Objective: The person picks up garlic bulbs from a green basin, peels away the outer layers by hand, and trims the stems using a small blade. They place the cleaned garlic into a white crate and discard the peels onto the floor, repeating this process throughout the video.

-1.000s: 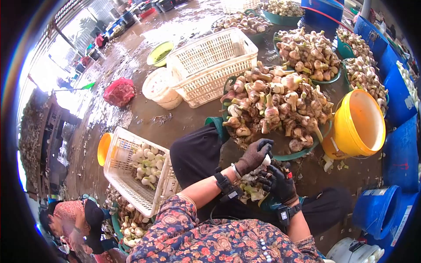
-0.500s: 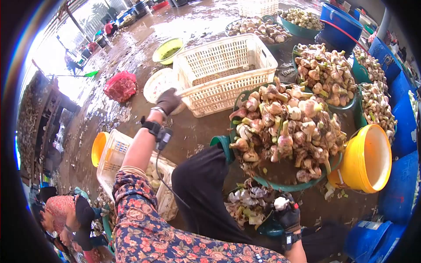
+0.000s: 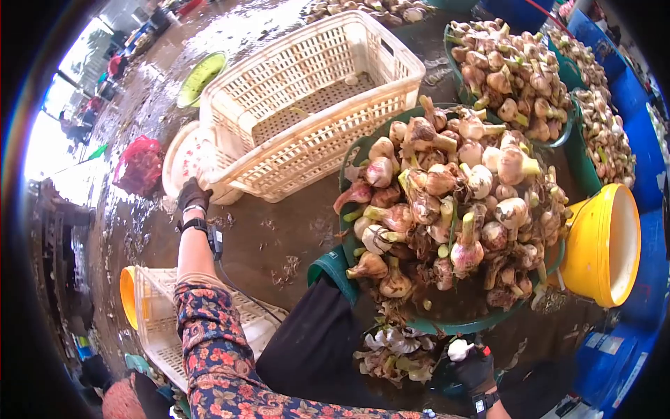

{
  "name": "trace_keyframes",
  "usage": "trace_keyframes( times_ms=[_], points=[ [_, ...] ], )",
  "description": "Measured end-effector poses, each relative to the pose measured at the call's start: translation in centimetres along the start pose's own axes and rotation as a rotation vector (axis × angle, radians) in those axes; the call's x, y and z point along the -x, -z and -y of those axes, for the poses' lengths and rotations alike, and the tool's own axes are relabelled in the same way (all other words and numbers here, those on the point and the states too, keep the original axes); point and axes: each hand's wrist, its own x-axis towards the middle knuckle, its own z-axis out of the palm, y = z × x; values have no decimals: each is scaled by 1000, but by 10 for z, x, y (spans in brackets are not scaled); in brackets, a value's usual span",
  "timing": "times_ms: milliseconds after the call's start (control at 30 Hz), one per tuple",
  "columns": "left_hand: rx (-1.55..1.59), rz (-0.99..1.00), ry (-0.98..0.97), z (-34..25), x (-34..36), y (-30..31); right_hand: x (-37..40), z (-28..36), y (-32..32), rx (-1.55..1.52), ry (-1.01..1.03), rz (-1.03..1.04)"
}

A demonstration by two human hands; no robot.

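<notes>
The right hand, gloved and low on the near right, closes round a white garlic bulb at its fingertips; the left arm stretches out to the left, its gloved left hand at the near edge of the white bucket, just left of the large crate; the step in hand looks like a reach to that bucket while the bulb waits on the right; from here, a move calls for steady hold on the bulb and a left arm clear of the crate's corner. Unpeeled garlic heaps between the hands, farther off; loose skins lie just left of the bulb. The left fingers are hard to make out, so I cannot tell their grip, or whether they touch the bucket; a person is cut off near left.
</notes>
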Motion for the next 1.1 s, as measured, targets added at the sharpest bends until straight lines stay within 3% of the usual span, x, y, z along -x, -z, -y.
trace_keyframes(
  times_ms=[67, 167, 200, 267, 333, 433, 467, 533, 567, 600, 667, 700, 733, 767, 800, 833, 867, 933, 1000, 1033, 1100],
  points=[
    [3, 51, -67, 2, -1, 2, 1, -1, -5, -28, -22, -11],
    [-113, -43, -274, 17, 10, -18, -4, -5, 9, 179, 154, -13],
    [-153, -35, -242, 22, 18, -23, -7, -9, 10, 151, 194, -20],
    [-109, -58, -297, 35, 39, -27, -2, -10, 8, 1330, 624, 137],
    [-167, 58, -343, 40, 64, -21, -3, -3, 16, 158, 118, 203],
    [-16, 97, -483, 44, 120, -14, 3, 0, 8, -4, 59, 290],
    [21, 100, -495, 37, 142, -7, 16, 1, -11, 53, 107, 197],
    [34, 110, -534, 26, 173, 4, 17, 5, -6, 59, 148, 263],
    [58, 139, -543, 21, 184, 10, 35, 6, -26, 283, 341, 226],
    [83, 167, -546, 18, 192, 14, 51, 8, -41, 873, 685, 97],
    [115, 229, -630, 24, 189, 9, 63, 28, -42, 868, 737, 201],
    [136, 315, -626, 26, 184, 11, 66, 46, -39, 873, 706, 146],
    [153, 404, -613, 32, 173, 13, 89, 52, -62, 913, 897, 164],
    [62, 413, -714, 37, 150, 4, 77, 74, -53, 242, 669, 250],
    [-162, 307, -1090, 32, 143, 19, 84, 103, -67, 192, 678, 499],
    [-193, 255, -1164, 28, 138, 29, 90, 125, -79, -37, 753, 816],
    [151, 277, -844, 9, 171, 73, 116, 149, -97, -104, 768, 579],
    [174, 208, -847, -26, 221, 138, 169, 166, -127, -86, 822, 312],
    [211, 99, -1016, -55, 257, 165, 162, 170, -115, 74, 746, 344],
    [222, 184, -1004, -74, 282, 179, 157, 170, -112, 239, 711, 386],
    [408, 287, -1063, -106, 317, 168, 123, 129, -89, 270, 642, 295]
  ],
)
